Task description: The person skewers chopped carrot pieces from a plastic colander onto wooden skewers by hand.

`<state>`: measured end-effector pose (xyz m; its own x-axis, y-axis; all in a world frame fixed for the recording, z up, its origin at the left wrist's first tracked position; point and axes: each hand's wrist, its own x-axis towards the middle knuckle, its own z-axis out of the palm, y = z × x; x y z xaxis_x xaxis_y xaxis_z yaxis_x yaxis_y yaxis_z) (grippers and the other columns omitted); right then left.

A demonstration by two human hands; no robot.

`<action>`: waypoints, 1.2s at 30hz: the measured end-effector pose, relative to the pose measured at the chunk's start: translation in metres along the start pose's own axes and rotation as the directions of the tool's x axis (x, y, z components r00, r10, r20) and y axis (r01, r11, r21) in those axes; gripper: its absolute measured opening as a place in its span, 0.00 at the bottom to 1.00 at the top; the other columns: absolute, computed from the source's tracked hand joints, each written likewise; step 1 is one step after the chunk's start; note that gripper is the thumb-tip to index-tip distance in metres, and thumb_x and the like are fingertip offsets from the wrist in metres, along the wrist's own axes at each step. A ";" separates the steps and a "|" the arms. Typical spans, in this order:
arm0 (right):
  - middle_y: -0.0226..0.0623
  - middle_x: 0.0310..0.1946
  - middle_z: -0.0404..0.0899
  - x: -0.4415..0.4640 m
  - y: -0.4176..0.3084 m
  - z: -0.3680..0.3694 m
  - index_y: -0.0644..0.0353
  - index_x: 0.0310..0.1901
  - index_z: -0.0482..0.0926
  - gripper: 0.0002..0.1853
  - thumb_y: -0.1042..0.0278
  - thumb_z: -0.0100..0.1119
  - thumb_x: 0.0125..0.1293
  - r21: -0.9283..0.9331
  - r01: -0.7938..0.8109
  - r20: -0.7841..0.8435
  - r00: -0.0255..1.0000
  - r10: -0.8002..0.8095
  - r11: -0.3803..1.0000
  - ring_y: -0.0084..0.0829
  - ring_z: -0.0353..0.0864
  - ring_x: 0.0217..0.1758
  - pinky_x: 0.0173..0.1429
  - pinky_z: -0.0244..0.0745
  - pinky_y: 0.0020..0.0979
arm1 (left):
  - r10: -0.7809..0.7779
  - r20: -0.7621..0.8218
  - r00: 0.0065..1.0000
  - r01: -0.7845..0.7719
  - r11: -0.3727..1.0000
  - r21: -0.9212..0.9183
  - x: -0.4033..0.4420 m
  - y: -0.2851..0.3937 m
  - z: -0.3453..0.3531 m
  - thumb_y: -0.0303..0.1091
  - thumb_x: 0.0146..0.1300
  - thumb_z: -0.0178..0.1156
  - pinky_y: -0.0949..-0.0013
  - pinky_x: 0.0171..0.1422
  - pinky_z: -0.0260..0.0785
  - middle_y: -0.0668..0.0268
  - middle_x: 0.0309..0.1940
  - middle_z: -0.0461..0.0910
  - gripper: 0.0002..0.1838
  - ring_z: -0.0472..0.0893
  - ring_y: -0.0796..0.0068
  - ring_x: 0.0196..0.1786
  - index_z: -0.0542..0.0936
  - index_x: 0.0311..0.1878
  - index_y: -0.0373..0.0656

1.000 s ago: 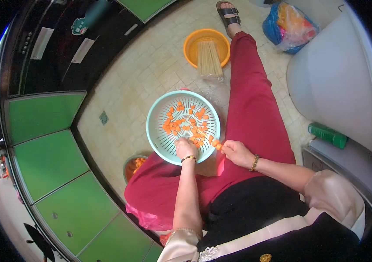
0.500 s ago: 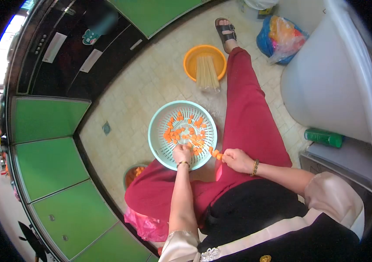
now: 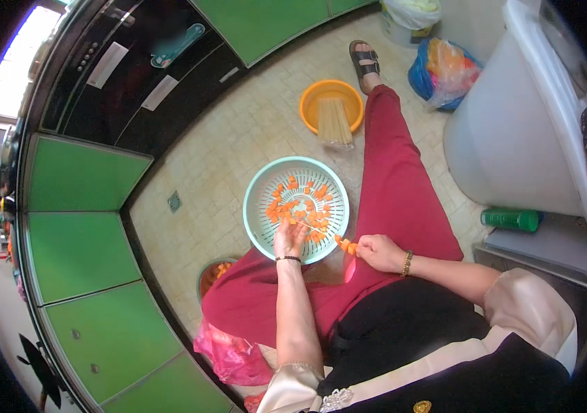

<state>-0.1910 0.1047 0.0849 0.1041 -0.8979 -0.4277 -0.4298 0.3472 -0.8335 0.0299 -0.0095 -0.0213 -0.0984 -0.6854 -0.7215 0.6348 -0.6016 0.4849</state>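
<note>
A pale mint-green colander with many orange carrot chunks in it rests by my legs. My right hand is closed round a skewer; several carrot pieces are threaded close to its fingers. The skewer's bare end points left over the colander. There my left hand, turned partly palm up above the rim, pinches a carrot chunk by the skewer's tip. Whether the tip has entered that chunk is too small to tell.
Ahead on the tiled floor, an orange basin holds a bundle of skewers. A bowl of carrots and a pink plastic bag are at my left. Green cabinets line the left side; a large whitish tub stands at right.
My left hand has rolled from back-up to partly palm up, with a carrot chunk now showing at its fingertips by the skewer's tip. The right hand keeps its grip. The camera view has shifted slightly.
</note>
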 end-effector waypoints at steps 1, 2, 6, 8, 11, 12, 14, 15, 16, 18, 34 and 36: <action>0.38 0.15 0.71 0.000 -0.001 0.000 0.64 0.23 0.72 0.10 0.65 0.48 0.54 0.001 -0.001 0.000 1.000 0.001 1.000 0.27 0.70 0.20 0.25 0.63 0.29 | -0.001 0.018 1.000 0.001 1.000 -0.009 0.000 0.000 0.000 0.35 0.57 0.51 0.62 0.44 0.68 0.60 0.36 0.71 0.12 0.72 0.66 0.38 0.67 0.43 0.42; 0.38 0.15 0.71 -0.001 -0.002 0.000 0.64 0.23 0.72 0.10 0.65 0.48 0.54 0.004 -0.002 0.001 1.000 0.002 1.000 0.27 0.70 0.20 0.25 0.63 0.30 | -0.003 0.035 0.999 0.004 1.000 -0.018 0.001 0.000 -0.001 0.34 0.57 0.51 0.62 0.44 0.68 0.60 0.36 0.71 0.11 0.72 0.66 0.38 0.67 0.42 0.43; 0.38 0.15 0.71 -0.002 -0.005 0.001 0.64 0.23 0.71 0.10 0.65 0.48 0.54 0.022 -0.014 -0.007 1.000 0.014 1.000 0.26 0.70 0.19 0.25 0.63 0.30 | 0.001 0.063 0.998 0.001 0.999 -0.047 0.004 -0.001 -0.005 0.33 0.56 0.52 0.63 0.42 0.69 0.60 0.35 0.72 0.10 0.73 0.65 0.37 0.67 0.40 0.43; 0.38 0.15 0.70 -0.003 -0.007 0.000 0.64 0.23 0.71 0.10 0.65 0.48 0.54 0.027 -0.011 -0.009 1.000 0.012 1.000 0.25 0.69 0.19 0.25 0.62 0.30 | 0.014 0.078 0.997 -0.010 0.999 -0.039 0.004 -0.001 -0.005 0.32 0.56 0.52 0.63 0.41 0.69 0.60 0.34 0.72 0.09 0.73 0.65 0.36 0.67 0.39 0.43; 0.37 0.14 0.70 -0.003 -0.006 0.001 0.64 0.22 0.71 0.11 0.65 0.48 0.54 0.033 -0.013 -0.010 1.000 0.013 0.999 0.24 0.68 0.18 0.24 0.62 0.29 | 0.019 0.089 0.996 -0.015 0.999 -0.042 0.003 -0.001 -0.003 0.32 0.56 0.52 0.64 0.39 0.70 0.60 0.32 0.73 0.08 0.74 0.65 0.35 0.67 0.38 0.42; 0.37 0.14 0.70 -0.003 -0.006 0.001 0.64 0.22 0.71 0.11 0.65 0.48 0.54 0.036 -0.015 -0.010 1.000 0.015 0.999 0.24 0.68 0.18 0.24 0.62 0.29 | 0.018 0.091 0.996 -0.014 0.999 -0.045 0.002 -0.001 -0.003 0.32 0.56 0.52 0.64 0.38 0.70 0.61 0.31 0.73 0.08 0.74 0.65 0.34 0.67 0.38 0.42; 0.37 0.14 0.69 -0.004 -0.009 -0.001 0.64 0.22 0.70 0.11 0.65 0.48 0.54 0.025 -0.017 -0.007 1.000 0.017 1.000 0.24 0.68 0.18 0.24 0.62 0.29 | 0.033 0.106 0.994 -0.029 0.999 -0.041 0.000 -0.001 -0.001 0.32 0.56 0.52 0.64 0.38 0.71 0.61 0.31 0.73 0.08 0.74 0.65 0.34 0.67 0.37 0.42; 0.37 0.14 0.69 -0.004 -0.009 -0.001 0.64 0.22 0.70 0.11 0.65 0.48 0.54 0.022 -0.019 -0.007 1.000 0.020 1.000 0.24 0.68 0.18 0.24 0.62 0.29 | 0.039 0.113 0.993 -0.035 0.999 -0.037 0.000 -0.001 -0.001 0.31 0.55 0.53 0.64 0.38 0.71 0.61 0.31 0.73 0.08 0.74 0.65 0.34 0.67 0.37 0.42; 0.37 0.14 0.69 -0.004 -0.009 -0.001 0.64 0.22 0.70 0.11 0.65 0.48 0.54 0.020 -0.018 -0.009 1.000 0.018 1.000 0.24 0.68 0.18 0.24 0.62 0.29 | 0.038 0.105 0.994 -0.035 0.999 -0.034 -0.001 0.000 0.000 0.32 0.55 0.54 0.64 0.40 0.70 0.60 0.31 0.73 0.09 0.74 0.65 0.35 0.68 0.37 0.42; 0.37 0.14 0.69 -0.003 -0.007 -0.001 0.64 0.21 0.69 0.11 0.65 0.48 0.54 0.015 -0.013 -0.012 1.000 0.013 1.000 0.25 0.68 0.18 0.24 0.62 0.30 | 0.038 0.087 0.995 -0.036 0.999 -0.028 -0.003 0.000 0.001 0.32 0.53 0.57 0.62 0.43 0.70 0.60 0.30 0.73 0.11 0.74 0.65 0.37 0.69 0.37 0.41; 0.37 0.13 0.68 -0.004 -0.002 0.001 0.63 0.20 0.68 0.11 0.66 0.49 0.54 0.006 0.001 -0.045 0.999 -0.001 1.000 0.25 0.67 0.17 0.23 0.61 0.30 | 0.161 0.041 0.986 -0.165 0.979 0.118 -0.012 0.000 0.013 0.23 0.51 0.55 0.67 0.33 0.72 0.58 0.29 0.73 0.08 0.76 0.63 0.32 0.69 0.35 0.36; 0.36 0.12 0.68 -0.004 -0.001 0.003 0.63 0.20 0.68 0.11 0.67 0.49 0.54 0.004 0.001 -0.054 0.999 -0.001 1.000 0.23 0.67 0.17 0.22 0.60 0.30 | 0.169 0.029 0.985 -0.171 0.975 0.141 -0.014 0.000 0.015 0.24 0.50 0.56 0.67 0.32 0.72 0.59 0.29 0.73 0.08 0.76 0.63 0.32 0.69 0.34 0.37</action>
<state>-0.1882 0.1092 0.0864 0.0557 -0.9117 -0.4072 -0.4257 0.3472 -0.8356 0.0198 -0.0062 -0.0040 -0.0119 -0.7887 -0.6147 0.5279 -0.5270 0.6660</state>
